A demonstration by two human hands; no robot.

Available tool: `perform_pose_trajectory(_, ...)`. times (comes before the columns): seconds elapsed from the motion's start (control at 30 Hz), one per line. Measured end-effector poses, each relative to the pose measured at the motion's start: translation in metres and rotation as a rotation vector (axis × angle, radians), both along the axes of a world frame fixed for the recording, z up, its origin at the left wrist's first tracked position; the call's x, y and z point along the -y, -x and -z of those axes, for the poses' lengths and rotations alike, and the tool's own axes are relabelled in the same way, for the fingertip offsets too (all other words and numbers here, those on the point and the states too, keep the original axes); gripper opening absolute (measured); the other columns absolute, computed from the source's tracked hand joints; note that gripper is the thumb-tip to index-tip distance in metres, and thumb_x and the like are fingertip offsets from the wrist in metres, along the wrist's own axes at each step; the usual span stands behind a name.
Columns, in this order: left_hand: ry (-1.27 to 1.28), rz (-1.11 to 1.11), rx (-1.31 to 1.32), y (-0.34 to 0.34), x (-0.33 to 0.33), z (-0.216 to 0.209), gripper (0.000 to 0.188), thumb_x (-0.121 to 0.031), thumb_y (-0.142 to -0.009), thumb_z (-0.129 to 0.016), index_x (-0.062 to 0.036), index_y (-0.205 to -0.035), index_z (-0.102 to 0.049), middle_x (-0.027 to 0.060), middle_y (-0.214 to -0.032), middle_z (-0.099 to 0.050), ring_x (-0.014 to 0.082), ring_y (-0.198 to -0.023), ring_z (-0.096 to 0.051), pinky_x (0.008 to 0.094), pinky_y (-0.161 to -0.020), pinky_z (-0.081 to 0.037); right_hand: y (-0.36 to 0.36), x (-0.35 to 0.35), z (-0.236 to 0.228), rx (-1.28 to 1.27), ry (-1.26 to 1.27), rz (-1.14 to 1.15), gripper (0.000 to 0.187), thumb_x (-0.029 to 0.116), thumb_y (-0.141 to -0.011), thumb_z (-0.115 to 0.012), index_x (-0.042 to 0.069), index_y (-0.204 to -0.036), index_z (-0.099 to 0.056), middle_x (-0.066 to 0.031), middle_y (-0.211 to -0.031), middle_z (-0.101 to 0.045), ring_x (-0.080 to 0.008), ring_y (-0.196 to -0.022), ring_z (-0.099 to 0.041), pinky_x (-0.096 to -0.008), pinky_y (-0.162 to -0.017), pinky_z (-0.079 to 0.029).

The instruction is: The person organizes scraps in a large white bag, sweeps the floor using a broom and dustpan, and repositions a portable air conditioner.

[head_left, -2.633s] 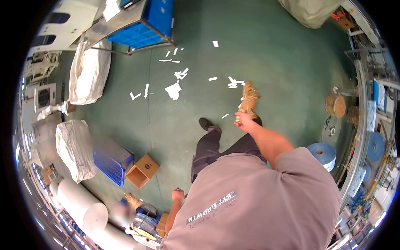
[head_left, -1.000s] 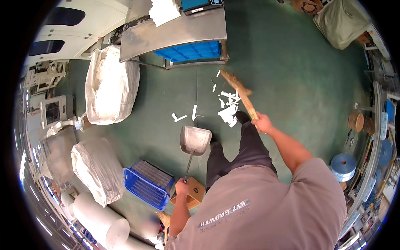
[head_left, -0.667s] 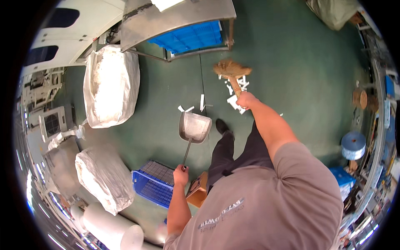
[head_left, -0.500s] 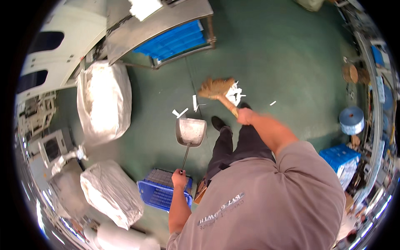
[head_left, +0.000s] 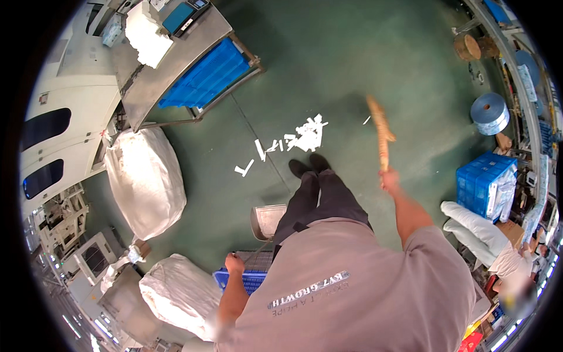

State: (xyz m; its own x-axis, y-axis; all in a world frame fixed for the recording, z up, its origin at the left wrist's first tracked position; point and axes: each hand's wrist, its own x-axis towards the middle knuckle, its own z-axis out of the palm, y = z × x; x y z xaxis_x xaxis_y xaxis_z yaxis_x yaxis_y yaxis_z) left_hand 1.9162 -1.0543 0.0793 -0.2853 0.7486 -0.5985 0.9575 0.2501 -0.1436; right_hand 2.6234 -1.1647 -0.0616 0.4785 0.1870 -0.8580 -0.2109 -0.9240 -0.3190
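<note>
My right hand [head_left: 389,180] is closed around the handle of a straw broom [head_left: 381,132]. The broom is lifted to the right of my feet, seen edge-on and a little blurred. Just right of its head lies a single white strip [head_left: 366,120]. A loose pile of white paper-like scraps [head_left: 308,136] lies on the green floor in front of my shoes, with more strips trailing to the left. My left hand [head_left: 235,263] grips the long handle of a metal dustpan [head_left: 270,222]; the pan is beside my left leg, partly hidden by it, and looks bare inside.
A blue basket [head_left: 252,283] stands by my left hand. Large white sacks [head_left: 146,182] line the left side. A metal table [head_left: 187,44] with blue crates under it is at the far left. On the right are a blue crate [head_left: 484,182], a blue roll [head_left: 491,114] and another person [head_left: 498,246].
The broom has swung from the left of the scraps to their right, exposing the pile. The dustpan has come back nearer my leg. My view has turned, bringing another person into sight.
</note>
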Motion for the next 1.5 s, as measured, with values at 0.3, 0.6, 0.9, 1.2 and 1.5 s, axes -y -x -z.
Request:
perform_pose_trajectory(0.3,0.020,-0.011,-0.051,0.087,-0.011,-0.022,0.019,-0.012,-0.091,-0.054,0.0028,-0.097,-0.062,0.0293,-0.096,-0.067,0.0481,-0.095,-0.063,0.0533,-0.082,-0.050,0.048,-0.062,0.032,-0.273,-0.009,0.515,0.021,0.025,-0.088,-0.067,0.008,-0.095,-0.058,-0.0055,-0.065,-0.057,-0.0157,-0.049,-0.056,-0.0252,-0.037,-0.038)
perform_pose_trajectory(0.6,0.224,0.071,0.139,0.162,-0.080,0.063,0.021,-0.017,-0.092,-0.056,-0.0031,-0.105,-0.065,0.0269,-0.102,-0.068,0.0458,-0.100,-0.064,0.0540,-0.086,-0.052,0.300,-0.156,0.028,-0.279,-0.035,0.185,0.021,0.022,-0.087,-0.070,0.004,-0.092,-0.059,-0.0075,-0.065,-0.059,-0.0173,-0.046,-0.057,-0.0282,-0.035,-0.038)
perform_pose_trajectory(0.9,0.289,0.307,0.296,0.164,-0.207,0.168,0.024,-0.009,-0.087,-0.053,-0.0001,-0.105,-0.065,0.0260,-0.106,-0.068,0.0427,-0.104,-0.065,0.0499,-0.091,-0.052,0.481,-0.215,0.006,-0.356,-0.007,-0.224,0.030,0.020,-0.085,-0.069,0.001,-0.106,-0.060,-0.0107,-0.074,-0.062,-0.0210,-0.049,-0.062,-0.0318,-0.036,-0.043)
perform_pose_trajectory(1.2,0.484,0.546,0.379,0.141,-0.262,0.152,0.027,-0.007,-0.084,-0.052,0.0018,-0.104,-0.070,0.0261,-0.110,-0.068,0.0412,-0.105,-0.065,0.0490,-0.092,-0.052,0.578,-0.227,-0.023,-0.271,-0.123,-1.047,0.046,0.026,-0.079,-0.068,-0.001,-0.115,-0.057,-0.0243,-0.092,-0.069,-0.0377,-0.071,-0.069,-0.0464,-0.061,-0.055)
perform_pose_trajectory(1.5,0.697,0.773,0.325,0.186,-0.225,0.131,0.028,-0.009,-0.085,-0.054,-0.0063,-0.107,-0.070,0.0206,-0.113,-0.069,0.0383,-0.107,-0.065,0.0484,-0.091,-0.053,0.552,-0.124,-0.090,-0.012,-0.060,-0.992,0.058,0.029,-0.082,-0.064,0.012,-0.134,-0.047,-0.0265,-0.097,-0.067,-0.0460,-0.088,-0.064,-0.0528,-0.078,-0.052)
